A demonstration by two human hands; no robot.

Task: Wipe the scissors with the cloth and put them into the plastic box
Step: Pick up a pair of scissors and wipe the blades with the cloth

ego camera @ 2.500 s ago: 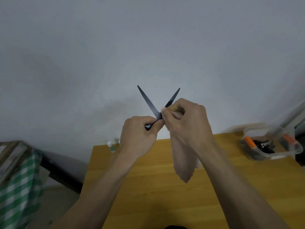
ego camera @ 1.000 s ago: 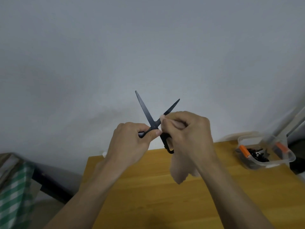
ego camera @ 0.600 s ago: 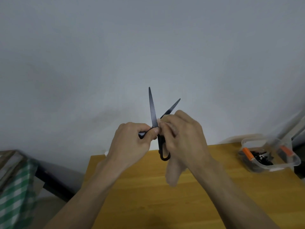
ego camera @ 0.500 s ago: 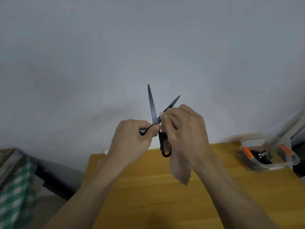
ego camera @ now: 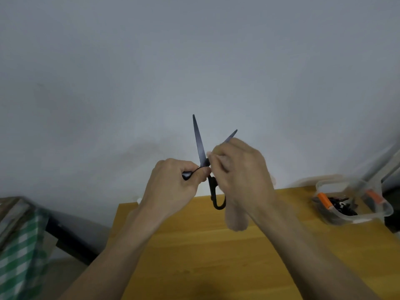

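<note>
Gripping one handle loop, left hand point(ego camera: 173, 185) steadies the open scissors point(ego camera: 200, 146) mid-frame w/ blades up so right hand point(ego camera: 240, 172) can pinch the cloth point(ego camera: 236, 219) round one blade, prob. to wipe it; plastic box point(ego camera: 355, 217) waits far right on table point(ego camera: 205, 256).

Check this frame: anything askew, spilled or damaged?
Nothing stands out. Scissors are held open in the air, left hand on one handle, right hand working the cloth at one blade. Plastic box sits upright on the table.
</note>
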